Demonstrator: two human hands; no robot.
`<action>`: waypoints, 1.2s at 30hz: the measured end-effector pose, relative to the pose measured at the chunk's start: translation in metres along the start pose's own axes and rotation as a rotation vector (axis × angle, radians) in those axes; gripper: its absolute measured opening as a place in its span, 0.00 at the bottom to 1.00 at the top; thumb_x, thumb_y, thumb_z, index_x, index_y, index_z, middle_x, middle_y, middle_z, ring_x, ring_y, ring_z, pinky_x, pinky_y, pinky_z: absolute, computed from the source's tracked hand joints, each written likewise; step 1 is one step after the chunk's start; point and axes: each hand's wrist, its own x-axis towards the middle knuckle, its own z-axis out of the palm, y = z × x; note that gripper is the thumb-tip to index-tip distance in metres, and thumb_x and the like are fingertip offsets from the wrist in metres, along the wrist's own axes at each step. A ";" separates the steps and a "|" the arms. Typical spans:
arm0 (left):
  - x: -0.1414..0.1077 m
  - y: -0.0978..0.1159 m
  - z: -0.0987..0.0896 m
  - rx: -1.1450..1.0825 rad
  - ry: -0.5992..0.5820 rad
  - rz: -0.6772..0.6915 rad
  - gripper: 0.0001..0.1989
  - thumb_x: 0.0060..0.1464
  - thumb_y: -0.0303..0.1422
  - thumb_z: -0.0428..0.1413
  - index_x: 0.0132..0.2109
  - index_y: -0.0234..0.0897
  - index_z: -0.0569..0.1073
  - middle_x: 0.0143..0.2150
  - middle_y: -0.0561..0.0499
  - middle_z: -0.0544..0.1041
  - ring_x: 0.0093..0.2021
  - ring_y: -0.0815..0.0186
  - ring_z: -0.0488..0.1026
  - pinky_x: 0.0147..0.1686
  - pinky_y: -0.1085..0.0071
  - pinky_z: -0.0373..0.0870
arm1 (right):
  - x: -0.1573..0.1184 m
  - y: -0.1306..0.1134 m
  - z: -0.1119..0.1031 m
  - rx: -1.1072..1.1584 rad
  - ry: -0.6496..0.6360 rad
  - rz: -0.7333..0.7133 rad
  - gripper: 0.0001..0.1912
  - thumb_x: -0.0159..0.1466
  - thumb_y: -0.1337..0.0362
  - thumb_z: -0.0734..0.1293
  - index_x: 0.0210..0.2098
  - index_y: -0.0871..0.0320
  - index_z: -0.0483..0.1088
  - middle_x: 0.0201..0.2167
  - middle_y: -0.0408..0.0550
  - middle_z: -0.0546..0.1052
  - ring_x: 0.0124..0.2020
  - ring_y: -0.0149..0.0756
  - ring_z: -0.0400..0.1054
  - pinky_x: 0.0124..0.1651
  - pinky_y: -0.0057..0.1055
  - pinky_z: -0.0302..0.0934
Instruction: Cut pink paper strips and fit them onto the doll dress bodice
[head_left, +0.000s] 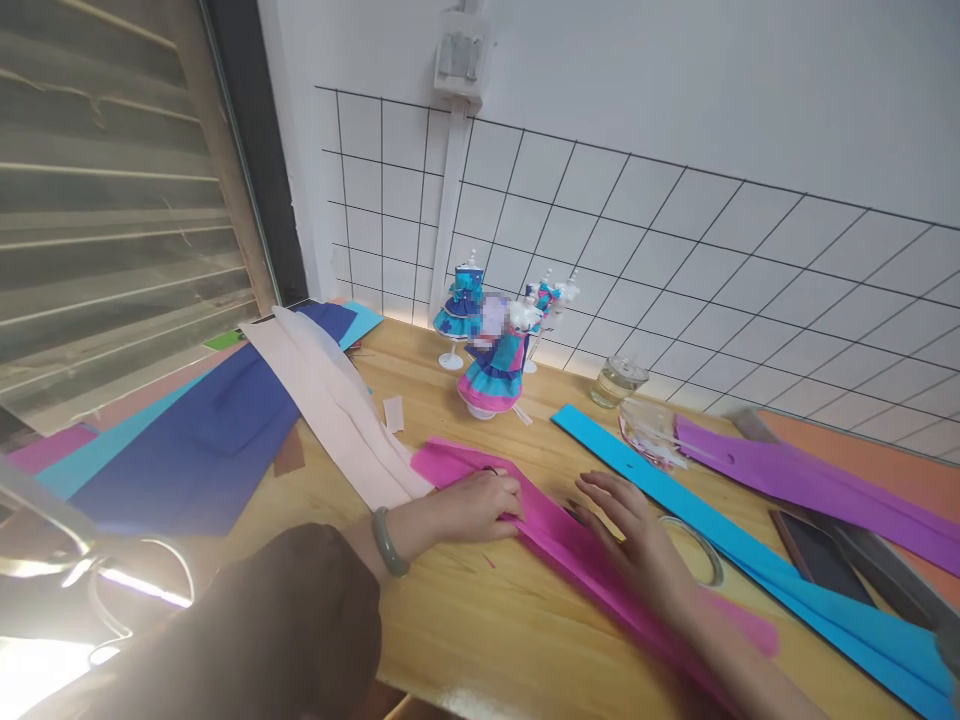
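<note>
A long folded pink strip (pixel 551 535) runs diagonally over the wooden table. My left hand (pixel 484 503), with a green bangle at its wrist, has its fingers closed on the strip's near edge, toward the strip's upper left end. Farther right, my right hand (pixel 634 530) is over the same strip with its fingers apart. Something small and dark lies at its fingertips, too indistinct to name. The forearm hides part of the strip. A pale pink strip (pixel 337 410) lies left of my hands, and a blue strip (pixel 675 500) lies to the right.
Small dress stands, one with a blue and pink dress (pixel 491 378), are at the back beside a glass jar (pixel 616 382). A tape roll (pixel 718 568), a dark phone (pixel 821 560) and a purple strip (pixel 810 480) lie right. Dark blue sheets (pixel 202 440) lie left.
</note>
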 end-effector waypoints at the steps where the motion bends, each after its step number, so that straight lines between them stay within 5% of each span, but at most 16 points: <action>1: 0.000 0.000 0.000 -0.008 -0.003 -0.008 0.08 0.55 0.34 0.53 0.33 0.37 0.74 0.33 0.50 0.73 0.37 0.66 0.68 0.38 0.71 0.63 | -0.007 -0.003 -0.004 -0.015 0.015 -0.033 0.16 0.63 0.63 0.60 0.50 0.53 0.66 0.49 0.54 0.70 0.53 0.45 0.62 0.51 0.46 0.60; 6: 0.000 -0.004 0.006 -0.050 0.025 -0.052 0.05 0.53 0.32 0.54 0.33 0.38 0.75 0.34 0.51 0.73 0.38 0.67 0.69 0.44 0.69 0.62 | -0.043 -0.023 -0.017 -0.049 -0.017 -0.072 0.17 0.63 0.67 0.59 0.52 0.49 0.64 0.45 0.53 0.73 0.47 0.45 0.66 0.47 0.46 0.62; 11: 0.003 -0.007 0.008 -0.086 0.052 -0.055 0.07 0.53 0.32 0.53 0.33 0.37 0.75 0.33 0.50 0.74 0.37 0.67 0.69 0.41 0.70 0.63 | -0.072 -0.034 -0.021 -0.162 -0.058 0.049 0.22 0.59 0.59 0.64 0.53 0.49 0.63 0.46 0.54 0.73 0.47 0.49 0.67 0.46 0.47 0.64; 16: 0.003 -0.008 0.007 -0.100 0.048 -0.028 0.07 0.54 0.30 0.52 0.35 0.37 0.75 0.34 0.50 0.75 0.38 0.67 0.69 0.41 0.71 0.63 | -0.100 -0.016 -0.025 -0.245 -0.106 0.266 0.21 0.60 0.55 0.62 0.52 0.51 0.65 0.48 0.53 0.73 0.47 0.48 0.68 0.46 0.45 0.66; 21: 0.002 -0.006 0.003 -0.052 0.013 -0.016 0.08 0.55 0.32 0.51 0.37 0.37 0.75 0.35 0.49 0.75 0.39 0.66 0.69 0.43 0.70 0.62 | -0.122 0.005 -0.035 -0.098 -0.105 0.439 0.17 0.63 0.58 0.58 0.49 0.50 0.69 0.47 0.49 0.74 0.47 0.43 0.68 0.47 0.40 0.66; 30: -0.002 -0.030 -0.020 0.008 0.024 -0.111 0.16 0.47 0.23 0.49 0.42 0.38 0.75 0.40 0.50 0.76 0.41 0.65 0.71 0.44 0.69 0.63 | -0.113 0.011 -0.054 0.221 -0.077 0.821 0.20 0.60 0.49 0.59 0.34 0.55 0.75 0.34 0.47 0.79 0.35 0.44 0.71 0.34 0.31 0.65; 36: -0.009 -0.059 -0.027 -0.037 0.089 -0.342 0.17 0.45 0.27 0.50 0.43 0.39 0.76 0.42 0.51 0.77 0.43 0.63 0.72 0.45 0.70 0.65 | -0.095 0.037 -0.048 0.283 -0.119 0.851 0.23 0.58 0.47 0.59 0.32 0.59 0.76 0.29 0.46 0.78 0.30 0.41 0.69 0.29 0.29 0.60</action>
